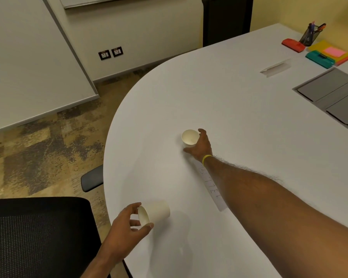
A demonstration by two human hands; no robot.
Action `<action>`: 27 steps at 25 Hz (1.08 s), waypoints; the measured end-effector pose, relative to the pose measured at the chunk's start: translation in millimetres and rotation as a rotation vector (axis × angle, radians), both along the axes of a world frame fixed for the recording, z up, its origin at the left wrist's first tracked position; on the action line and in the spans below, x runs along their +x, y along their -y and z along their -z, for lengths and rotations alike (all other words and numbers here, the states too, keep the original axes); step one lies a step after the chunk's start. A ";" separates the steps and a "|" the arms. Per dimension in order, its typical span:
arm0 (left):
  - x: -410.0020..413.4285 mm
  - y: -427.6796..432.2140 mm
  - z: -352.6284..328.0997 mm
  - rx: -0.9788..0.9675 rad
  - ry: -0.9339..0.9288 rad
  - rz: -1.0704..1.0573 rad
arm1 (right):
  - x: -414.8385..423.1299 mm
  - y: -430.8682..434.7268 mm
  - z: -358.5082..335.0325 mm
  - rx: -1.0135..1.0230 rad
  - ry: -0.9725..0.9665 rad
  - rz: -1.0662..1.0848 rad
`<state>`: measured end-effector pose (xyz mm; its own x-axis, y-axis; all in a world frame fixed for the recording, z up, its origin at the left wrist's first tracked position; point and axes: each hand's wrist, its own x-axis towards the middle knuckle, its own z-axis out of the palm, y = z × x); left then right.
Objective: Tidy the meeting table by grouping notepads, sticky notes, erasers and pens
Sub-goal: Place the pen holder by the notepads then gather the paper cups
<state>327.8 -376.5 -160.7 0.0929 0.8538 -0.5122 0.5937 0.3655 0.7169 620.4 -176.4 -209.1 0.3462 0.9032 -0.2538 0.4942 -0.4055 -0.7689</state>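
So the big white rounded meeting table [239,117] fills most of the view, cut off at the right and bottom edges. A black mesh office chair [36,237] sits at the lower left, only partly in frame, and another dark chair back [226,19] stands behind the far edge. Set into the tabletop on the right is a grey flap panel [333,95], also clipped by the frame.

The right hand [201,145] reaches well out, fingers wrapped around an upright white paper cup [189,138] standing on the table. The left hand [127,223] pinches the rim of a second white paper cup [155,212], tipped on its side near the table edge.

Under the right forearm lies a long white paper name strip [214,193], mostly hidden; the handwriting is too faint for me to read. A folded white paper tent [275,67] sits further back.

The tidy stuff is already bunched at the far right corner: yellow and orange notepads [319,47] with pink sticky notes [334,51] on top, a teal eraser [319,59] touching them, a red eraser [292,45], and a black mesh pen cup [309,36] with pens too small to sort out.
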 end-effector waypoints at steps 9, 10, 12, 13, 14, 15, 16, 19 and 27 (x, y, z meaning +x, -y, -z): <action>-12.0 4.8 -42.2 0.106 0.003 0.060 | -2.1 97.2 -51.8 0.316 0.294 -0.068; -14.8 4.7 -47.6 0.126 0.002 0.070 | -9.9 111.6 -58.6 0.342 0.293 -0.079; -22.2 6.2 -61.5 0.168 -0.003 0.088 | -34.6 143.5 -75.8 0.390 0.276 -0.179; -25.4 6.5 -67.8 0.190 -0.006 0.103 | -49.7 160.5 -83.0 0.389 0.254 -0.261; -28.8 6.9 -74.8 0.215 -0.013 0.125 | -66.2 178.1 -89.1 0.373 0.236 -0.353; -33.0 7.3 -81.4 0.243 -0.023 0.150 | -83.1 194.9 -92.9 0.356 0.225 -0.436; -39.7 8.6 -89.2 0.269 -0.034 0.177 | -101.0 210.6 -96.0 0.347 0.225 -0.497; -66.1 12.5 -107.1 0.373 -0.121 0.317 | -153.6 244.8 -100.3 0.323 0.250 -0.572; -168.2 28.3 -160.4 0.583 -0.216 0.662 | -299.7 277.2 -150.5 0.367 0.336 -0.345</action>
